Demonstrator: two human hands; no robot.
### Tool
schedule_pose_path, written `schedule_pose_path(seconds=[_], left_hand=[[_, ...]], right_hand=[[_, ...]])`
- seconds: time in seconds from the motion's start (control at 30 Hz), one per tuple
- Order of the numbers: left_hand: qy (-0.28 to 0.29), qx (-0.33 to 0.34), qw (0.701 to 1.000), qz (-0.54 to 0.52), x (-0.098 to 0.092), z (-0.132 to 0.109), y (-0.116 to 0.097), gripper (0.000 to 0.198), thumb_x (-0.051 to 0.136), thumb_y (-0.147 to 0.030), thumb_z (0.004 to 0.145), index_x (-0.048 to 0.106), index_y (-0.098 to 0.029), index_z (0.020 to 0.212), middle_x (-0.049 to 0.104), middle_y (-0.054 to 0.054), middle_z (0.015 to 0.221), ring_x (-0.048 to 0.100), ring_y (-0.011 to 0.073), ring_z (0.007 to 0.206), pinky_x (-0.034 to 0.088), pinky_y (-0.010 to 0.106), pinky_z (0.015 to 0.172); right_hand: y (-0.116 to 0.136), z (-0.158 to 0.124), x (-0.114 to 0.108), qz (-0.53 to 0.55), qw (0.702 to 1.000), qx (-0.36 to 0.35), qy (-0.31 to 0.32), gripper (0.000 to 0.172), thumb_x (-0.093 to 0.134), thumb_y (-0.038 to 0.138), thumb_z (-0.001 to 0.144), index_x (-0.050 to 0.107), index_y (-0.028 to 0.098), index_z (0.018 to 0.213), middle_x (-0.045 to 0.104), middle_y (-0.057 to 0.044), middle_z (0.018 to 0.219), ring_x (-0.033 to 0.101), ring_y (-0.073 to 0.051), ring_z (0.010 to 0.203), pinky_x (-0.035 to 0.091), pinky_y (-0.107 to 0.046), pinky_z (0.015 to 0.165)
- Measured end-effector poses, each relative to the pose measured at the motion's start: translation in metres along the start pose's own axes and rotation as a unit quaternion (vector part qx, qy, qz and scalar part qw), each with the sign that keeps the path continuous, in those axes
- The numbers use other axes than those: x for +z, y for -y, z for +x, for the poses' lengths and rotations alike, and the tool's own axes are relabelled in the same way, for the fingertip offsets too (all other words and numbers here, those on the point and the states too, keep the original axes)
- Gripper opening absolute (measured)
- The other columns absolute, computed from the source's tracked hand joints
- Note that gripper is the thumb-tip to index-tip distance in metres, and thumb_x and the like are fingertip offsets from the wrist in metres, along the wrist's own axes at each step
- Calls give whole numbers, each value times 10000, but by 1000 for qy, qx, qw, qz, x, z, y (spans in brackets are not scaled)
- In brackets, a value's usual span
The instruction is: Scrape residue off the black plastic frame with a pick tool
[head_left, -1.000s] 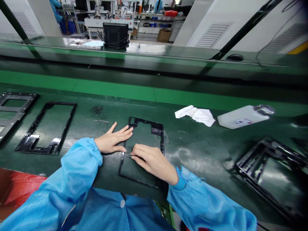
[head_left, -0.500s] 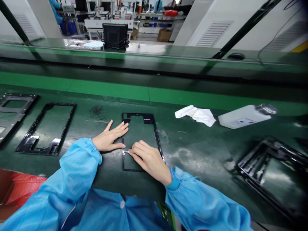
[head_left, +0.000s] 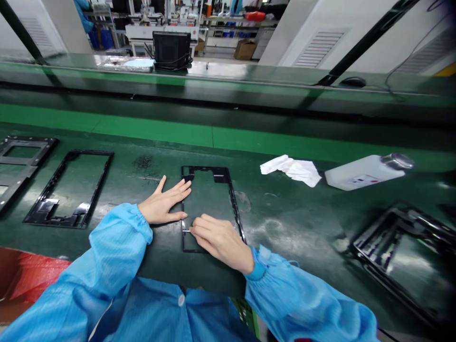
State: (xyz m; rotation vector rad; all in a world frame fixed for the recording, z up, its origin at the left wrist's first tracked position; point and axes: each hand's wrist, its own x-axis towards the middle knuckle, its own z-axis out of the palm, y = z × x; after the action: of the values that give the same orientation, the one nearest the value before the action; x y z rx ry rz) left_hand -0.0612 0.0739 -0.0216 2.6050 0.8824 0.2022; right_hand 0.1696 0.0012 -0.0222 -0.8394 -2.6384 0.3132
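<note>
Black and slim, the frame (head_left: 234, 203) lies flat on the green table (head_left: 285, 209) before the person, its near right corner hidden by the right hand (head_left: 219, 237). Those fingers pinch a thin metal tool (head_left: 186, 231) at its left side. The left hand (head_left: 166, 203) lies spread and unclenched, reaching over that side. Leftward lie dark crumbs (head_left: 143, 162) and a second frame (head_left: 77, 214); rightward, a crumpled white cloth (head_left: 299, 171), a bottle (head_left: 366, 173) and blurred, piled black frames (head_left: 402, 221).
</note>
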Motion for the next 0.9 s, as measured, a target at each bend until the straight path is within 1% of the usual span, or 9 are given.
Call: schedule_pose_path(seconds=[0.1, 0.17, 0.23, 0.37, 0.5, 0.57, 0.67, 0.8, 0.9], left_hand=[[0, -4, 1000, -3, 1, 0, 0, 713, 486, -433, 952, 117, -252, 1534, 145, 109, 1575, 126, 253, 1463, -164, 576, 1103], [2, -4, 1000, -4, 1, 0, 0, 714, 487, -425, 951, 111, -253, 1534, 138, 108, 1576, 123, 250, 1464, -159, 579, 1103], [5, -4, 1000, -4, 1, 0, 0, 723, 494, -411, 948, 104, -248, 1534, 133, 107, 1578, 115, 247, 1466, -160, 583, 1100], [2, -3, 1000, -3, 1, 0, 1, 731, 503, -410, 942, 106, -249, 1533, 147, 106, 1576, 126, 254, 1463, -162, 584, 1097], [3, -5, 1000, -2, 0, 0, 1, 723, 500, -421, 945, 115, -253, 1533, 151, 109, 1574, 136, 256, 1462, -166, 584, 1095], [7, -7, 1000, -3, 0, 0, 1, 721, 498, -422, 946, 113, -255, 1533, 137, 109, 1576, 126, 253, 1464, -171, 585, 1093], [5, -5, 1000, -3, 1, 1, 1, 727, 499, -420, 945, 105, -256, 1534, 135, 106, 1576, 121, 252, 1465, -178, 587, 1090], [2, -3, 1000, -2, 2, 0, 1, 730, 499, -409, 944, 102, -242, 1534, 138, 103, 1577, 116, 244, 1466, -189, 583, 1086], [1, -3, 1000, -5, 1, 0, 1, 726, 499, -416, 946, 108, -245, 1533, 153, 103, 1575, 125, 248, 1464, -190, 585, 1085]], right_hand=[[-2, 0, 1, 19, 999, 21, -16, 215, 388, 204, 1012, 595, 181, 960, 602, -48, 868, 529, -158, 808, 394, -265, 648], [-2, 0, 2, 7, 999, 42, -25, 214, 385, 206, 1013, 592, 181, 968, 602, -51, 879, 530, -161, 811, 396, -267, 656], [-1, 2, 2, -15, 999, 48, -21, 221, 376, 200, 1014, 590, 176, 963, 596, -53, 874, 524, -164, 799, 390, -272, 649], [0, 3, 1, -34, 999, 18, -5, 246, 354, 175, 1012, 584, 174, 925, 584, -53, 847, 511, -169, 778, 381, -281, 634], [-3, 2, 0, 13, 1000, -1, 6, 219, 386, 187, 1005, 585, 183, 914, 584, -43, 844, 526, -159, 794, 394, -259, 643], [-4, 2, 0, 28, 999, 19, -7, 202, 400, 201, 1004, 588, 185, 932, 591, -43, 859, 535, -157, 811, 405, -255, 663], [-4, 3, 2, 16, 998, 47, -25, 212, 383, 203, 1010, 588, 182, 961, 597, -51, 875, 535, -163, 820, 411, -264, 676], [-2, 3, 1, -10, 1000, 14, 1, 255, 344, 190, 1017, 587, 170, 940, 593, -57, 864, 514, -169, 799, 400, -276, 661], [-2, 2, -1, 6, 1000, -7, 17, 247, 354, 187, 1014, 582, 168, 924, 590, -53, 867, 513, -165, 804, 399, -272, 660]])
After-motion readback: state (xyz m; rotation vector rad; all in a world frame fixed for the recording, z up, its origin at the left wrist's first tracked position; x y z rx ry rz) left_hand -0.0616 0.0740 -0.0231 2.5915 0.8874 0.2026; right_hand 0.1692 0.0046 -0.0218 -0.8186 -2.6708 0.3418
